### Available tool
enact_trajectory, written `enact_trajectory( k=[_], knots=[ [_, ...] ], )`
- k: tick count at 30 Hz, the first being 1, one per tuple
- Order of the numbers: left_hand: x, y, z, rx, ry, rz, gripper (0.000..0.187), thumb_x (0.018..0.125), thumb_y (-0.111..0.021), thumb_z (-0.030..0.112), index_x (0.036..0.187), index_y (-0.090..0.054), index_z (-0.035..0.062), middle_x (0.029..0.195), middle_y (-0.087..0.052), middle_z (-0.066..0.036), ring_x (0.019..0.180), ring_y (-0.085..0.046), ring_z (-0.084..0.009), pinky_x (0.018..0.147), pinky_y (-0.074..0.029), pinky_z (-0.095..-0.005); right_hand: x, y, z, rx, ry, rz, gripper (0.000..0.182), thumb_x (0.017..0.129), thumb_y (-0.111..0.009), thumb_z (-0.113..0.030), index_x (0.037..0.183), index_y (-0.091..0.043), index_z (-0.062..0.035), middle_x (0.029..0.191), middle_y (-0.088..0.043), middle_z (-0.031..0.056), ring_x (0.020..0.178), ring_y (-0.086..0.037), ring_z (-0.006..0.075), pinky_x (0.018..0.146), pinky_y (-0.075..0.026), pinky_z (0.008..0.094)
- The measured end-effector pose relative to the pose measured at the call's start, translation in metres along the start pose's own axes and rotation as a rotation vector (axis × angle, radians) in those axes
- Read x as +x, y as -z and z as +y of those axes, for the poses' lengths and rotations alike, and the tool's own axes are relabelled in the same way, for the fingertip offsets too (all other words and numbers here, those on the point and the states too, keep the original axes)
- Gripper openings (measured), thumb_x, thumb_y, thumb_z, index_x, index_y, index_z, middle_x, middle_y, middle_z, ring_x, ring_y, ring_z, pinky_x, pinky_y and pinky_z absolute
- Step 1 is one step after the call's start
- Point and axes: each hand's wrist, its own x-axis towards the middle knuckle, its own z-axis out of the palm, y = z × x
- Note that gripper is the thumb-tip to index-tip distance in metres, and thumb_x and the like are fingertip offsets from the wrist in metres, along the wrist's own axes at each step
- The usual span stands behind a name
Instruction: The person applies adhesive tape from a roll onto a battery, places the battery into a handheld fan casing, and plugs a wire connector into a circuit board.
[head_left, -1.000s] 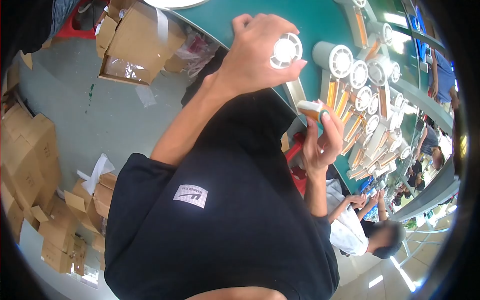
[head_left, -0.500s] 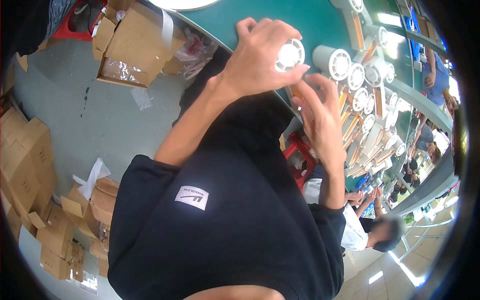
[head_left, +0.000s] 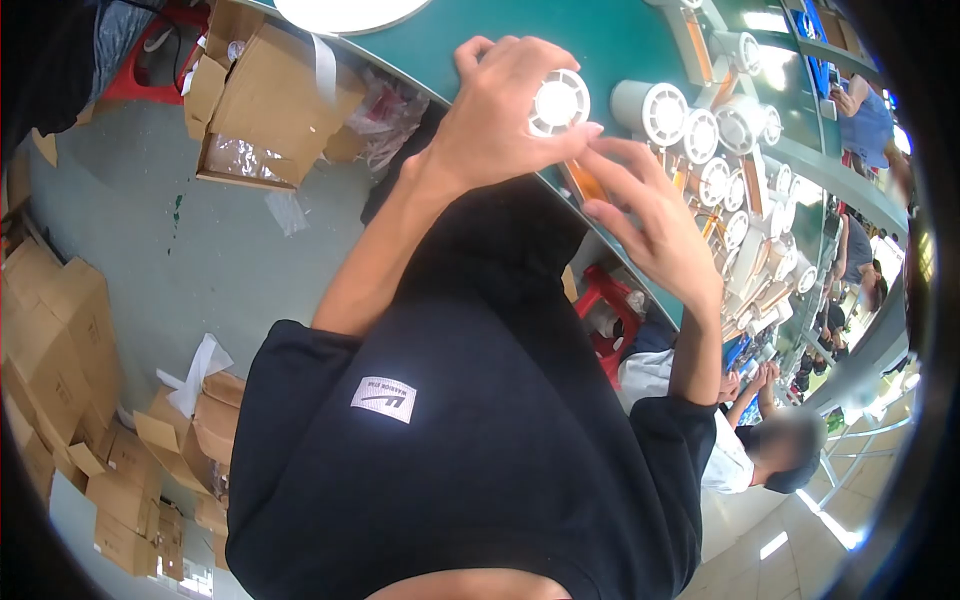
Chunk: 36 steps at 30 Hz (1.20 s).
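My left hand (head_left: pixel 490 120) is wrapped round a white cylindrical housing (head_left: pixel 558 103) with a bright, spoked round end that faces me. Below the housing, a handle-like part with an orange strip (head_left: pixel 584 184) shows between my hands. My right hand (head_left: pixel 655 220) is beside that part, thumb and fingers apart. Its upper fingertips are right at my left thumb. Both hands are over the near edge of the green table (head_left: pixel 480 40). Just right of them lies another white housing (head_left: pixel 648 112) of the same kind.
Many similar white housings with orange-strip handles (head_left: pixel 735 190) crowd the table's right side. A white round object (head_left: pixel 350 12) lies at its left. Cardboard boxes (head_left: pixel 285 100) stand on the floor at left. A red stool (head_left: pixel 607 325) and a seated person (head_left: pixel 735 450) are at right.
My right hand has shifted right and its thumb and fingers have spread apart. My left hand still grips the white housing. The whole view has shifted slightly.
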Motion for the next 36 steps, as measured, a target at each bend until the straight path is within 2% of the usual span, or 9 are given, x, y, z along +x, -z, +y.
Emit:
enact_trajectory(
  k=[3, 6, 7, 13, 19, 23, 30, 31, 36],
  knots=[
    [0.0, 0.003, 0.001, 0.007, -0.012, -0.008, 0.054, 0.068, -0.086, 0.023, 0.111, -0.057, 0.0086, 0.105, -0.064, -0.004, 0.096, -0.061, -0.0197, 0.093, -0.033, -0.0376, -0.016, -0.004, 0.0, 0.37, -0.263, 0.157, 0.037, 0.091, -0.066, -0.013, 0.127, -0.059, -0.0078, 0.113, -0.063, 0.0136, 0.084, -0.065, 0.0221, 0.078, -0.053, 0.033],
    [0.001, 0.002, -0.001, 0.008, -0.035, -0.017, 0.055, 0.067, -0.087, 0.021, 0.112, -0.057, 0.0084, 0.104, -0.064, -0.005, 0.093, -0.062, -0.02, 0.093, -0.034, -0.0367, -0.026, -0.008, 0.007, 0.255, -0.375, 0.109, 0.033, 0.09, -0.066, -0.012, 0.123, -0.062, -0.0051, 0.099, -0.067, 0.0125, 0.079, -0.065, 0.0189, 0.072, -0.053, 0.031],
    [0.001, 0.002, -0.002, 0.013, -0.037, -0.024, 0.055, 0.067, -0.087, 0.021, 0.112, -0.057, 0.0083, 0.104, -0.065, -0.005, 0.091, -0.062, -0.02, 0.092, -0.035, -0.0364, -0.025, -0.01, 0.003, 0.271, -0.392, 0.115, 0.027, 0.091, -0.066, -0.013, 0.116, -0.065, -0.003, 0.091, -0.067, 0.0119, 0.077, -0.065, 0.0195, 0.07, -0.053, 0.0315],
    [0.002, 0.003, 0.001, 0.013, -0.028, -0.044, 0.053, 0.068, -0.087, 0.021, 0.111, -0.058, 0.0084, 0.101, -0.065, -0.004, 0.087, -0.062, -0.0195, 0.093, -0.035, -0.036, -0.015, -0.006, 0.006, 0.322, -0.447, 0.009, 0.021, 0.093, -0.065, -0.016, 0.107, -0.067, 0.0004, 0.083, -0.064, 0.0099, 0.07, -0.064, 0.0162, 0.061, -0.053, 0.0302],
    [0.002, 0.002, 0.001, 0.049, -0.023, -0.046, 0.052, 0.069, -0.086, 0.019, 0.111, -0.058, 0.0081, 0.1, -0.066, -0.004, 0.087, -0.061, -0.02, 0.093, -0.037, -0.0351, -0.007, 0.008, 0.012, 0.451, -0.5, -0.177, 0.021, 0.093, -0.064, -0.016, 0.105, -0.067, 0.0006, 0.086, -0.068, 0.0072, 0.061, -0.065, 0.0105, 0.045, -0.05, 0.0238],
    [0.003, 0.0, 0.002, 0.037, -0.008, -0.049, 0.052, 0.069, -0.085, 0.018, 0.112, -0.058, 0.0076, 0.1, -0.066, -0.004, 0.09, -0.06, -0.0203, 0.092, -0.038, -0.0342, 0.01, 0.021, 0.003, 0.348, -0.574, -0.272, 0.015, 0.091, -0.065, -0.012, 0.096, -0.067, 0.0019, 0.076, -0.068, 0.0065, 0.052, -0.062, 0.011, 0.046, -0.05, 0.0259],
    [0.001, -0.001, 0.006, 0.041, 0.025, -0.06, 0.052, 0.069, -0.085, 0.013, 0.113, -0.058, 0.0057, 0.106, -0.065, -0.008, 0.095, -0.059, -0.0217, 0.089, -0.045, -0.0342, 0.009, 0.012, 0.014, 0.287, -0.449, -0.217, 0.013, 0.088, -0.065, -0.01, 0.085, -0.064, 0.0025, 0.07, -0.065, 0.0089, 0.05, -0.062, 0.0149, 0.051, -0.049, 0.0307],
    [0.001, 0.0, 0.005, 0.029, 0.034, -0.072, 0.051, 0.069, -0.085, 0.012, 0.113, -0.058, 0.0054, 0.107, -0.065, -0.008, 0.096, -0.059, -0.0218, 0.088, -0.046, -0.0339, 0.007, 0.009, 0.021, 0.263, -0.338, -0.163, 0.019, 0.09, -0.065, -0.016, 0.083, -0.064, 0.0017, 0.066, -0.064, 0.0094, 0.049, -0.062, 0.015, 0.051, -0.049, 0.0315],
    [0.003, 0.005, 0.005, -0.007, 0.033, -0.147, 0.049, 0.073, -0.081, 0.01, 0.115, -0.057, 0.0044, 0.109, -0.064, -0.01, 0.097, -0.06, -0.0207, 0.088, -0.048, -0.0337, 0.024, 0.012, 0.018, 0.223, -0.304, -0.23, 0.03, 0.093, -0.063, -0.028, 0.084, -0.066, 0.0004, 0.057, -0.061, 0.0104, 0.049, -0.064, 0.0166, 0.05, -0.049, 0.032]
  ],
)
